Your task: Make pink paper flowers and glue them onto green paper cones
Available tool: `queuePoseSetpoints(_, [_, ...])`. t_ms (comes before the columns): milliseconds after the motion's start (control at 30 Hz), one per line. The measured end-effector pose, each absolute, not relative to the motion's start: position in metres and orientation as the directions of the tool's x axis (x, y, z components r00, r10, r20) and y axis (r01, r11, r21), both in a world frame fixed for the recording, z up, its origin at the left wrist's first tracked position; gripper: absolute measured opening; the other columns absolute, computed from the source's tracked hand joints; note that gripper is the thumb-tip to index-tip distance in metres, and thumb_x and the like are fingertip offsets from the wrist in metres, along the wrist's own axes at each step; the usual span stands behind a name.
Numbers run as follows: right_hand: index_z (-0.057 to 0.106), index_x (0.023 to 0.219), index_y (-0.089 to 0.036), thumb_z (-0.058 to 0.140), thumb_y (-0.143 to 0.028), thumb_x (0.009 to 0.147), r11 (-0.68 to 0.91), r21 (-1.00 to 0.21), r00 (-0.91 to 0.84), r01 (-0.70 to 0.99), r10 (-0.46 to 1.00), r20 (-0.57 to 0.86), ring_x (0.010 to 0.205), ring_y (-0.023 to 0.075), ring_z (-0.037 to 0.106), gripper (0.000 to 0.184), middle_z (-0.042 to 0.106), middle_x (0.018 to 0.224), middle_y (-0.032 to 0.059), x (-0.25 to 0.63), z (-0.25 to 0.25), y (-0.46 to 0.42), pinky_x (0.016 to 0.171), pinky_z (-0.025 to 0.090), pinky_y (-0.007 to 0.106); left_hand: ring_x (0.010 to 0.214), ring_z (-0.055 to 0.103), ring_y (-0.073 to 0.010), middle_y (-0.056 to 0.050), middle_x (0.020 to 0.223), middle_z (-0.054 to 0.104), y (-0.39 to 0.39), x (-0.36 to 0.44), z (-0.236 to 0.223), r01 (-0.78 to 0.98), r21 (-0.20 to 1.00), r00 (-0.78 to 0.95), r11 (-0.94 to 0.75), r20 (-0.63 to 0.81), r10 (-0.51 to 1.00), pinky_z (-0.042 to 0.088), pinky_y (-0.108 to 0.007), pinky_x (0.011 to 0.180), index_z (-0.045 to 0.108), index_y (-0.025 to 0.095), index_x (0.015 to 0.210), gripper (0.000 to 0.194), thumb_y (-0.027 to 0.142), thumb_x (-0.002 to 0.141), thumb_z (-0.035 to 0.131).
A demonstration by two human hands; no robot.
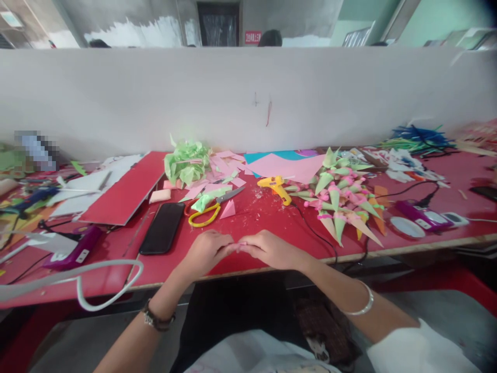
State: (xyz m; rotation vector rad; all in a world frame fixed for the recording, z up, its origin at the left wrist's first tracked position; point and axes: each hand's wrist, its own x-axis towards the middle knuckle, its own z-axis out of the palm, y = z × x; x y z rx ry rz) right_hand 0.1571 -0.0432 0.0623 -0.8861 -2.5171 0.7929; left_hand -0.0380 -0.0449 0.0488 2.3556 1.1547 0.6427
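My left hand (209,252) and my right hand (274,249) meet above the front edge of the red table (248,210). Their fingertips pinch together, and a hint of pink shows there, too small to name. Just beyond them lies a small folded pink paper triangle (228,209). Scissors (205,216) with yellow and red handles rest behind my left hand, partly under a piece of light green paper. A yellow glue gun (276,188) lies beyond my right hand, its black cord running toward the table edge.
A black phone (163,228) lies at left, near a red board (124,191). Green paper pieces (188,161) and pink sheets (289,167) sit at the back. Pink-and-green paper flowers (337,194) pile up at right, beside a purple power strip (423,215). A white cable (108,303) loops at left.
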Motion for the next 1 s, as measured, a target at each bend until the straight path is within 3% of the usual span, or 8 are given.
queuePoseSetpoints(67, [0.061, 0.094, -0.016, 0.035, -0.031, 0.09, 0.674, -0.586, -0.717, 0.451, 0.664, 0.211, 0.072, 0.0131, 0.06, 0.031, 0.067, 0.084, 0.0058, 0.156, 0.059, -0.044, 0.062, 0.038, 0.021, 0.047, 0.037, -0.0087, 0.002, 0.048, 0.044, -0.045, -0.038, 0.049, 0.604, 0.608, 0.51, -0.515, 0.201, 0.836, 0.026, -0.022, 0.049, 0.05, 0.015, 0.054, 0.036, 0.034, 0.083, 0.04])
queuePoseSetpoints(133, [0.059, 0.1, -0.016, 0.034, -0.03, 0.09, 0.74, -0.466, -0.709, 0.485, 0.644, 0.286, 0.076, 0.0142, 0.06, 0.03, 0.066, 0.087, 0.0067, 0.155, 0.054, -0.044, 0.064, 0.038, 0.022, 0.044, 0.035, -0.0077, 0.003, 0.044, 0.04, -0.048, -0.035, 0.048, 0.577, 0.699, 0.436, -0.424, 0.175, 0.883, 0.024, -0.021, 0.045, 0.043, 0.015, 0.05, 0.04, 0.037, 0.084, 0.037])
queuePoseSetpoints(233, [0.057, 0.103, -0.012, 0.033, -0.018, 0.09, 0.843, -0.111, -0.771, 0.527, 0.529, 0.354, 0.067, 0.0145, 0.059, 0.028, 0.065, 0.073, 0.0063, 0.156, 0.046, -0.044, 0.058, 0.037, 0.024, 0.037, 0.035, -0.0065, 0.005, 0.038, 0.037, -0.053, -0.029, 0.044, 0.482, 0.847, 0.346, -0.225, 0.052, 0.937, 0.026, -0.019, 0.042, 0.039, 0.017, 0.05, 0.042, 0.042, 0.083, 0.036])
queuePoseSetpoints(333, [0.055, 0.106, -0.007, 0.031, -0.007, 0.087, 0.837, 0.228, -0.832, 0.497, 0.384, 0.401, 0.059, 0.0136, 0.056, 0.03, 0.062, 0.065, 0.0053, 0.157, 0.045, -0.045, 0.054, 0.034, 0.026, 0.028, 0.032, -0.0062, 0.008, 0.032, 0.034, -0.055, -0.025, 0.041, 0.347, 0.937, 0.3, 0.04, -0.151, 0.942, 0.026, -0.019, 0.036, 0.036, 0.018, 0.052, 0.043, 0.051, 0.079, 0.036])
queuePoseSetpoints(467, [0.056, 0.101, -0.006, 0.034, -0.007, 0.086, 0.756, 0.432, -0.84, 0.492, 0.282, 0.464, 0.057, 0.0116, 0.053, 0.026, 0.06, 0.063, 0.0039, 0.158, 0.047, -0.046, 0.052, 0.033, 0.026, 0.022, 0.027, -0.0048, 0.009, 0.027, 0.029, -0.054, -0.022, 0.039, 0.223, 0.941, 0.307, 0.254, -0.315, 0.898, 0.019, -0.018, 0.03, 0.036, 0.018, 0.051, 0.046, 0.058, 0.074, 0.038])
queuePoseSetpoints(700, [0.057, 0.095, -0.01, 0.036, -0.011, 0.087, 0.783, 0.362, -0.827, 0.506, 0.322, 0.461, 0.055, 0.0097, 0.054, 0.022, 0.06, 0.061, 0.0012, 0.156, 0.038, -0.041, 0.052, 0.033, 0.025, 0.023, 0.026, -0.0048, 0.008, 0.025, 0.029, -0.053, -0.021, 0.029, 0.246, 0.932, 0.296, 0.267, -0.335, 0.895, 0.02, -0.018, 0.031, 0.031, 0.019, 0.049, 0.049, 0.061, 0.074, 0.033])
queuePoseSetpoints(867, [0.058, 0.086, -0.017, 0.035, -0.023, 0.09, 0.823, 0.113, -0.789, 0.556, 0.481, 0.383, 0.057, 0.0106, 0.057, 0.024, 0.061, 0.063, -0.0015, 0.156, 0.027, -0.031, 0.05, 0.031, 0.024, 0.03, 0.034, -0.007, 0.007, 0.03, 0.033, -0.047, -0.027, 0.024, 0.386, 0.916, 0.32, 0.107, -0.242, 0.916, 0.03, -0.02, 0.041, 0.034, 0.019, 0.048, 0.048, 0.053, 0.081, 0.028])
queuePoseSetpoints(1000, [0.058, 0.095, -0.021, 0.033, -0.033, 0.09, 0.728, -0.115, -0.67, 0.676, 0.673, 0.314, 0.066, 0.0124, 0.061, 0.028, 0.066, 0.076, 0.0011, 0.157, 0.02, -0.015, 0.055, 0.034, 0.022, 0.051, 0.051, -0.0111, 0.003, 0.053, 0.051, -0.039, -0.038, 0.019, 0.483, 0.872, 0.233, -0.076, -0.044, 0.971, 0.039, -0.023, 0.056, 0.046, 0.017, 0.063, 0.036, 0.044, 0.083, 0.032])
